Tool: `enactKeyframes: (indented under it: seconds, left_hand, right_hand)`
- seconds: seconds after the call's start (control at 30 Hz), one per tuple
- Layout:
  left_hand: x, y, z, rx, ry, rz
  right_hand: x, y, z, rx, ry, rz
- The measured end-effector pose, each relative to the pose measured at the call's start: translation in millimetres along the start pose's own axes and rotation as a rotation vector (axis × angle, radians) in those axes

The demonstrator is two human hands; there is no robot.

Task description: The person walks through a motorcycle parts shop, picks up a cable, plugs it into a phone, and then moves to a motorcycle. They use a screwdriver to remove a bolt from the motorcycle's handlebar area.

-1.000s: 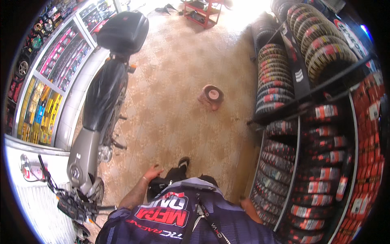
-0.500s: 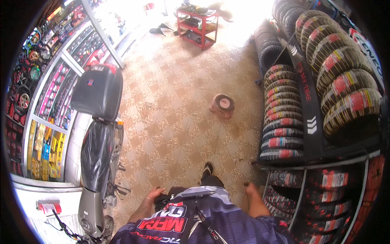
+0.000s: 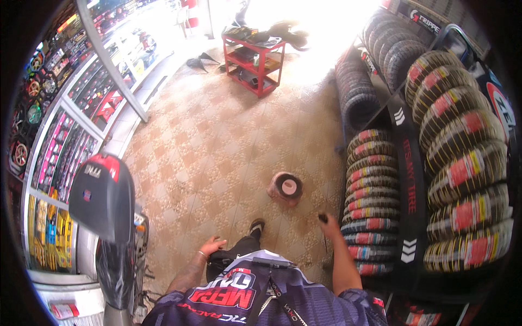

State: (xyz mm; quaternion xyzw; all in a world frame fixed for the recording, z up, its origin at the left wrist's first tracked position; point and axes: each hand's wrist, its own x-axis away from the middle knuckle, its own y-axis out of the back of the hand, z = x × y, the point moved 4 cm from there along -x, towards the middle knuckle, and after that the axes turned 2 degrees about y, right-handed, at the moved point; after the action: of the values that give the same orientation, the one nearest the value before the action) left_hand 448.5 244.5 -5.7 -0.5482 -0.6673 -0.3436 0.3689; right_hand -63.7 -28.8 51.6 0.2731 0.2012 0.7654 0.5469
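My left hand (image 3: pixel 213 245) hangs at my left side near my dark trousers, its fingers stretched out and nothing in it. On the right, my right hand (image 3: pixel 330 228) is held low and away from my body, closed around a small dark object (image 3: pixel 323 217) whose kind I cannot make out. Ahead of that hand, apart from it, a low pinkish stool (image 3: pixel 287 188) with a dark ring on its round top stands on the tiled floor (image 3: pixel 212 168).
A red three-tier trolley (image 3: pixel 269 76) with parts on it stands ahead. Racks of wrapped tyres (image 3: pixel 372 187) line the right. On the left are a motorcycle with a dark top box (image 3: pixel 103 198) and glass display shelves (image 3: pixel 51 233). Dark pointed pieces (image 3: pixel 202 62) lie on the floor.
I have moved forward: the stool and trolley are nearer, and the motorcycle has slid back along my left. My right arm has swung forward with the small dark object.
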Motion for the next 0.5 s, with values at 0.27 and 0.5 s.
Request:
enactKeyframes:
  seconds: [0.27,0.5]
  left_hand:
    - [-71,9,-123,0.04,0.162,0.055]
    - [-144,-8,-226,0.085,0.24,-0.007]
  right_hand:
    - [134,-54,-198,0.138,-0.645,0.388]
    - [-6,-7,-182,0.085,-0.757,0.553]
